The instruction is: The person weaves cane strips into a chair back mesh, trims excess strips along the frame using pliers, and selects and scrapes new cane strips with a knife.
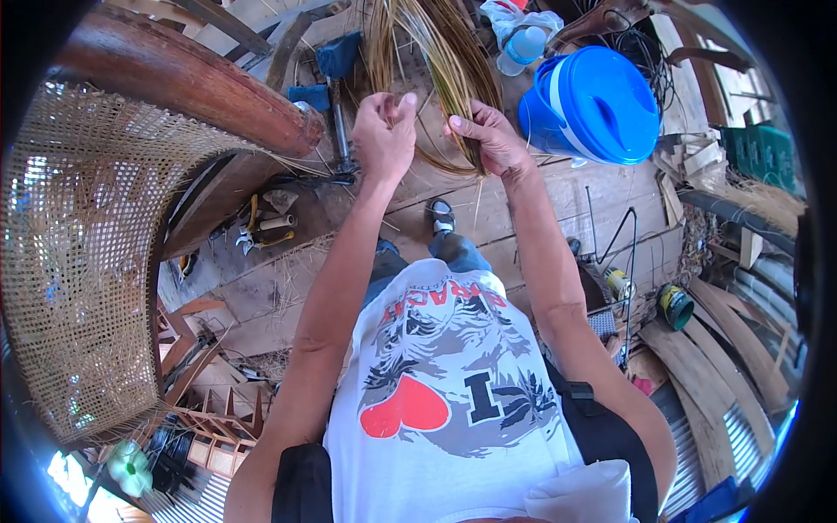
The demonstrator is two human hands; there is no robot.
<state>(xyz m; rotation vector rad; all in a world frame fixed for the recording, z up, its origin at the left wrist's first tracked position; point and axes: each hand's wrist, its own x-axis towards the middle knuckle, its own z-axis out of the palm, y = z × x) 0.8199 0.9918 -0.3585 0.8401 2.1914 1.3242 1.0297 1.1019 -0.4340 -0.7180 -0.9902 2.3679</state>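
Observation:
A loose bundle of long, thin rattan cane strips, yellow-brown to greenish, hangs in front of me and runs past the upper edge. My right hand is closed around its near end, thumb pressed along the strands. Beneath that grip some strips curve back to the left in a loop. To the left of the bundle, my left hand is raised with its fingers curled in and the thumb up. Whether a thin strand lies in those fingers I cannot make out.
A blue lidded bucket stands right of my right hand, near a plastic bottle. At left are a woven cane panel on a curved frame and a thick wooden post. Pliers and a hammer lie on the boards.

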